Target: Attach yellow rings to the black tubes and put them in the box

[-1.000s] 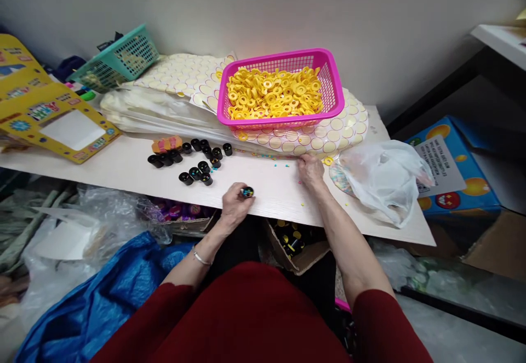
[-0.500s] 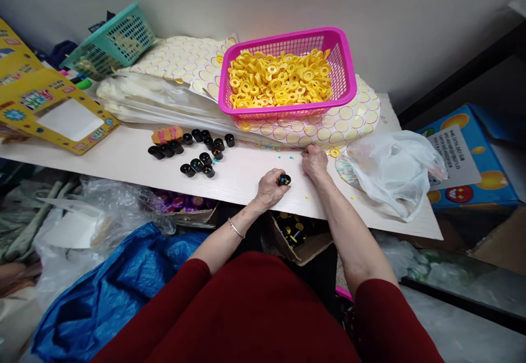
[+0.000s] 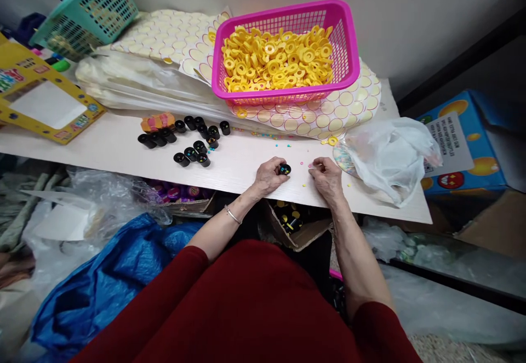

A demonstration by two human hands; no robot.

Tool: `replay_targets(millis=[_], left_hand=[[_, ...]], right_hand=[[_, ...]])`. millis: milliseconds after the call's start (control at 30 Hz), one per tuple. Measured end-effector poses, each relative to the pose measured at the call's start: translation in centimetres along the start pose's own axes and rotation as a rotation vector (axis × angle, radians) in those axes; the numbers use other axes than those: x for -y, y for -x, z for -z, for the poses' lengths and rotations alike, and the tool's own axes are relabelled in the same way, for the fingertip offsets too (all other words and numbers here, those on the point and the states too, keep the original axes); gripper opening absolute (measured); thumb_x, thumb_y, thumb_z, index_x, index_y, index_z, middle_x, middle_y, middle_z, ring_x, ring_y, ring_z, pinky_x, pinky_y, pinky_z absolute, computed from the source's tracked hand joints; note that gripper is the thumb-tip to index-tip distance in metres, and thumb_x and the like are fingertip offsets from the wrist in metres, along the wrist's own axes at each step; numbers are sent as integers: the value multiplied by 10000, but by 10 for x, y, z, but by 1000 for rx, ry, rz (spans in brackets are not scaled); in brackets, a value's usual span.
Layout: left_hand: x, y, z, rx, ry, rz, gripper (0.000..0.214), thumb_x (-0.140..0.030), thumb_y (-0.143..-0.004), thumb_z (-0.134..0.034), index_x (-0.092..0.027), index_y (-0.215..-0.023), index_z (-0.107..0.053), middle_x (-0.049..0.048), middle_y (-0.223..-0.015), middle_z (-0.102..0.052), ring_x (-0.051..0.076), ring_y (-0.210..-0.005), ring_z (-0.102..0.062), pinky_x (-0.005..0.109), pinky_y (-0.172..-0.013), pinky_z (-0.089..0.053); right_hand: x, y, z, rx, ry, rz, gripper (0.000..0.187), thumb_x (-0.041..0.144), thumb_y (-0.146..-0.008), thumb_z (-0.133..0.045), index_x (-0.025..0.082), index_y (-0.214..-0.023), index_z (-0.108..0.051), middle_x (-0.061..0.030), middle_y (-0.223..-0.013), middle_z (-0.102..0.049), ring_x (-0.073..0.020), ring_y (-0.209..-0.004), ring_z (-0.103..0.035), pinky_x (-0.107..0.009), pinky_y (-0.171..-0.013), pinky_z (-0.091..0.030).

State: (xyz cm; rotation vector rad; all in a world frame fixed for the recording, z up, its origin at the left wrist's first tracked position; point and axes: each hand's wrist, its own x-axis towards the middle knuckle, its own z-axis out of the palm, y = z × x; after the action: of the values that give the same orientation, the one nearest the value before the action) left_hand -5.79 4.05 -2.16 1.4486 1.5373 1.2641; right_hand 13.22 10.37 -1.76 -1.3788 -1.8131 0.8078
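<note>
Left hand: the left hand was closed around a small black tube, which was gripped between thumb and fingers in front of the pink basket, near the board's front edge.
Black tube: it was held open end up, and coloured specks were seen inside it.
Right hand: the right hand was rested on the white board in front of the pink basket, just right of the held tube. Its fingertips were drawn close together, and whether anything was pinched between them could not be told.
Loose beads: tiny coloured beads were scattered on the board in front of the basket, between and around the two hands.
Pink basket: it was filled with yellow rings and was set on a stack of circle-printed sheets.
Other tubes: a cluster of black tubes was laid out in front of the basket and to its left, with an orange piece beside it.
Plastic bag: a white plastic bag was lying to the right of the basket and nearer the person.
Teal basket: a teal basket was tilted well to the left of the pink basket.
</note>
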Motion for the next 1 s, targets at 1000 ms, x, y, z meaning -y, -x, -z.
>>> replay_targets(millis=[1000], left_hand=[[-2,-1,2,68,-205,-42,250,-234,-656,-689,-198,-903,-672,-15,-815,-624,114,-705,-544,242,-658,-413]], right_hand=[[15,-11,5,70,397,49,177,238,-730,-492,184,-716,-660,-80,-814,-650,-211,-756,-571,-346,-719,-437]])
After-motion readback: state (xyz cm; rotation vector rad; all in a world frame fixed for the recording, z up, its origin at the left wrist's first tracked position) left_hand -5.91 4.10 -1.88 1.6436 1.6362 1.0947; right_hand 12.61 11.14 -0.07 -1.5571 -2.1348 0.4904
